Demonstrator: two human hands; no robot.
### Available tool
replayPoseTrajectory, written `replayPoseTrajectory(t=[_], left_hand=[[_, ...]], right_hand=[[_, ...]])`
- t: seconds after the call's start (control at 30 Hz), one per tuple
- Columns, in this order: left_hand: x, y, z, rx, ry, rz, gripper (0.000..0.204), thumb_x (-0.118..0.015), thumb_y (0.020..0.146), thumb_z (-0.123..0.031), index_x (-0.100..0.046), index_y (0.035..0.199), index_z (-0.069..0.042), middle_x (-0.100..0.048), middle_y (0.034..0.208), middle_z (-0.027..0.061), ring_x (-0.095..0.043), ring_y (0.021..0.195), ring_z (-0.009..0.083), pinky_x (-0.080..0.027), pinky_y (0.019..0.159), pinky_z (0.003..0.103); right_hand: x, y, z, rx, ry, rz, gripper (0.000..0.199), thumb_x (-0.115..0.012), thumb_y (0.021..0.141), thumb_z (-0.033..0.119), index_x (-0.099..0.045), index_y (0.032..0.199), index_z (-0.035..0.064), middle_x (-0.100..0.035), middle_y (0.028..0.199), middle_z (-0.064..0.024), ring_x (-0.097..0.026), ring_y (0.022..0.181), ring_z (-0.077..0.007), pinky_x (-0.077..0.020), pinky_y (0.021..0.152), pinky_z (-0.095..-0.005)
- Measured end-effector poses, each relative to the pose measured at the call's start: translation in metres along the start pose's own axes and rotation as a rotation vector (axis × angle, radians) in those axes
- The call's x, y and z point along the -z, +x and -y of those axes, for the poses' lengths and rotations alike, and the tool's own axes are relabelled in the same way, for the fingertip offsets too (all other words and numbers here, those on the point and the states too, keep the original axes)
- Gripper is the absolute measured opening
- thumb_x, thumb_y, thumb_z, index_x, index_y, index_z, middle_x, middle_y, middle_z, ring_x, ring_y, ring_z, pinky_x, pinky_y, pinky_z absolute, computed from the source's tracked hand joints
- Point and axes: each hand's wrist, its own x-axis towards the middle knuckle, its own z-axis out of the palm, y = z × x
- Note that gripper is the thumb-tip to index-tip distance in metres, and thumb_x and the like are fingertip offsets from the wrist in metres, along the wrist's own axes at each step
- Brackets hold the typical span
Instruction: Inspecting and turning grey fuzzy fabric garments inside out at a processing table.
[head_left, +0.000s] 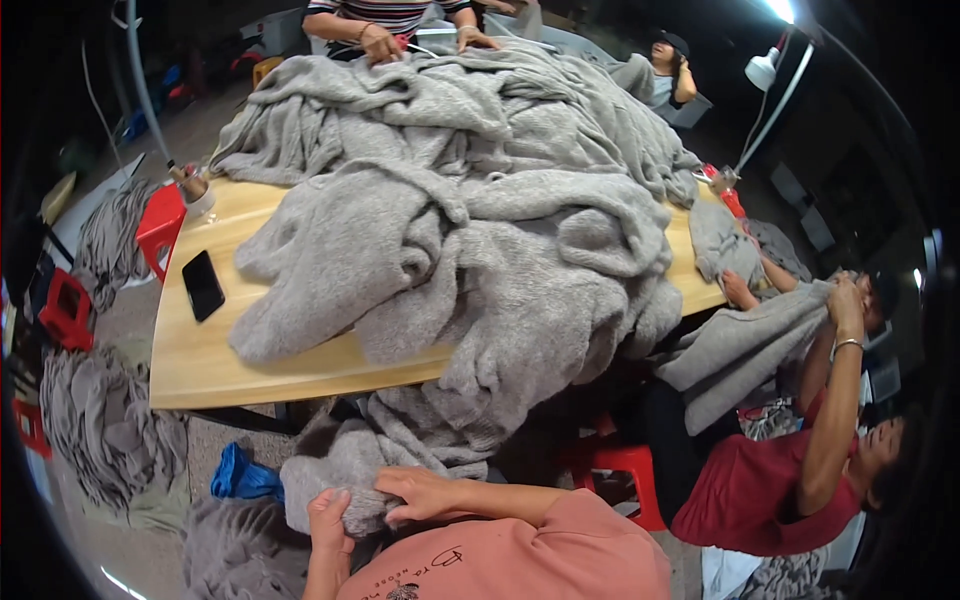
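Note:
A piece of thick grey knitted fabric (335,460) hangs off the table's near edge and bunches up in front of my body. My left hand (328,517) is closed on its lower edge, thumb up and fingers curled. Just to the right, my right hand (420,492) grips the same fabric, its fingers bent over the folds. Whether the fabric is a finished garment cannot be made out. It runs up toward a large heap of grey knitwear (540,290) on the wooden table (260,375).
A black phone (203,286) lies on the table's left side. Across the heap works a person in stripes (400,15); at right, a person in red (745,490) raises grey fabric. Red stools (625,470), a blue bag (245,474) and grey piles (110,435) surround the table.

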Motion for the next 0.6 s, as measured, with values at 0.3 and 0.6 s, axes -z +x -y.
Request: replayPoseTrajectory(t=[0.3,0.6], left_hand=[[0.007,0.003,-0.012,-0.042,-0.152,-0.041,0.015,-0.050,0.079,-0.005,-0.056,0.089,0.005,-0.062,0.085,0.0146,-0.062,0.073,0.0230,-0.050,0.069,0.035],[0.008,0.000,-0.013,-0.056,-0.209,-0.041,0.013,-0.051,0.078,-0.006,-0.057,0.085,0.004,-0.062,0.085,0.0158,-0.062,0.074,0.0249,-0.050,0.070,0.036]], right_hand=[[-0.010,-0.026,-0.051,-0.122,-0.326,-0.213,0.020,-0.057,0.071,0.006,-0.051,0.090,0.0032,-0.051,0.093,-0.0134,-0.052,0.087,-0.0321,-0.0415,0.071,-0.0400],[-0.021,-0.005,-0.031,0.028,-0.374,-0.339,0.033,-0.055,0.066,0.002,-0.052,0.099,0.0027,-0.054,0.100,-0.0115,-0.051,0.094,-0.0280,-0.0369,0.078,-0.0359]])
